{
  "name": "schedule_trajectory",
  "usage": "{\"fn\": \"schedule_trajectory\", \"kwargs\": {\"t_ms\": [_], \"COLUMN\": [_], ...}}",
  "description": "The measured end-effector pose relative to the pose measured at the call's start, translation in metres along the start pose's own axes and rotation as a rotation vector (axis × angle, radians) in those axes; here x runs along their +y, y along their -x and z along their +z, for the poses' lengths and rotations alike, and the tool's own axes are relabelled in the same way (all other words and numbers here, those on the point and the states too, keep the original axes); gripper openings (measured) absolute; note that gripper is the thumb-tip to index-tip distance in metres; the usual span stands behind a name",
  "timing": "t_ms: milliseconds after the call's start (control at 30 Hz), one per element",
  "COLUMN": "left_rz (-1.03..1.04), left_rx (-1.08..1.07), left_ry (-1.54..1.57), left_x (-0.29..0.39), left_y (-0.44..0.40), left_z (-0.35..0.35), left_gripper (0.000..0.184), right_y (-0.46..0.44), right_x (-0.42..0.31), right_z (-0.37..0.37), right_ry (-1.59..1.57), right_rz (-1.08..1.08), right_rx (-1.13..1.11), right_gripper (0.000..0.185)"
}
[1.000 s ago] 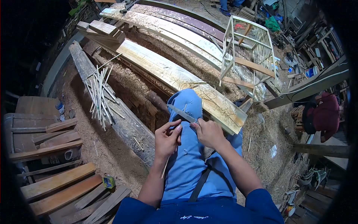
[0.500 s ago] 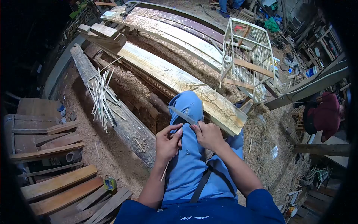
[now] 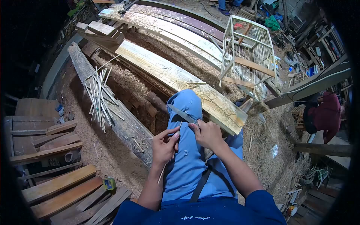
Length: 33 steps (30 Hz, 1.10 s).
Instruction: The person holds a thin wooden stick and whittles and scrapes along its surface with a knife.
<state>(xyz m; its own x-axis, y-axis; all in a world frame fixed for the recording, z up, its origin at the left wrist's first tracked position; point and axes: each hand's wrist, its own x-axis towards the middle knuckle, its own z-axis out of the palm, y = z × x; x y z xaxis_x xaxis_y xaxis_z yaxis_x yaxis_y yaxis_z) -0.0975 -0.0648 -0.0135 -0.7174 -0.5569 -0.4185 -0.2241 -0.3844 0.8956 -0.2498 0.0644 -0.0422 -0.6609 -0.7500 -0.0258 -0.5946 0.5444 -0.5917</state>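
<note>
My left hand point(image 3: 164, 149) is closed on a thin wooden stick point(image 3: 161, 174), whose lower end sticks out below the wrist. The stick's upper tip shows just past my fingertips, over my raised knee. Wrapped round the handle of a knife, my right hand point(image 3: 208, 135) is beside the left, with a small gap between them. The knife's blade point(image 3: 180, 113) points up and left across the knee of my blue trousers point(image 3: 187, 101). Its handle is mostly hidden in my palm.
A pile of thin sticks point(image 3: 99, 96) lies on a weathered beam point(image 3: 127, 131) at left. Beyond my knee is a long pale plank point(image 3: 161, 71) with shavings. A slatted wooden cage point(image 3: 251, 67) stands at back right. A tape measure point(image 3: 109, 183) and a person point(image 3: 328, 116) are also in view.
My left hand has drawn slightly down and left, away from the knife, with the stick in it. The right hand and knife have barely shifted. The whole view has moved a little.
</note>
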Motion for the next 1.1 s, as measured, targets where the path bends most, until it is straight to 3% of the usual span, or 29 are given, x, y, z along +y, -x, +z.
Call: {"fn": "schedule_trajectory", "kwargs": {"t_ms": [233,567,1100], "left_rz": [0.001,-0.001,-0.031], "left_rx": [-0.018,-0.098,-0.041], "left_ry": [0.028,-0.076,-0.001], "left_x": [-0.007,0.016,0.004], "left_y": [0.016,-0.028,0.010], "left_z": [-0.005,0.013,0.005], "left_gripper": [0.025,0.015,0.022], "right_y": [0.000,0.002,0.001], "right_x": [0.001,0.000,0.001], "right_z": [-0.002,-0.010,-0.001], "right_ry": [-0.023,-0.041,-0.096], "right_rz": [0.061,-0.046,0.027], "right_rx": [-0.059,-0.094,-0.041], "right_gripper": [0.052,0.055,0.054]}}
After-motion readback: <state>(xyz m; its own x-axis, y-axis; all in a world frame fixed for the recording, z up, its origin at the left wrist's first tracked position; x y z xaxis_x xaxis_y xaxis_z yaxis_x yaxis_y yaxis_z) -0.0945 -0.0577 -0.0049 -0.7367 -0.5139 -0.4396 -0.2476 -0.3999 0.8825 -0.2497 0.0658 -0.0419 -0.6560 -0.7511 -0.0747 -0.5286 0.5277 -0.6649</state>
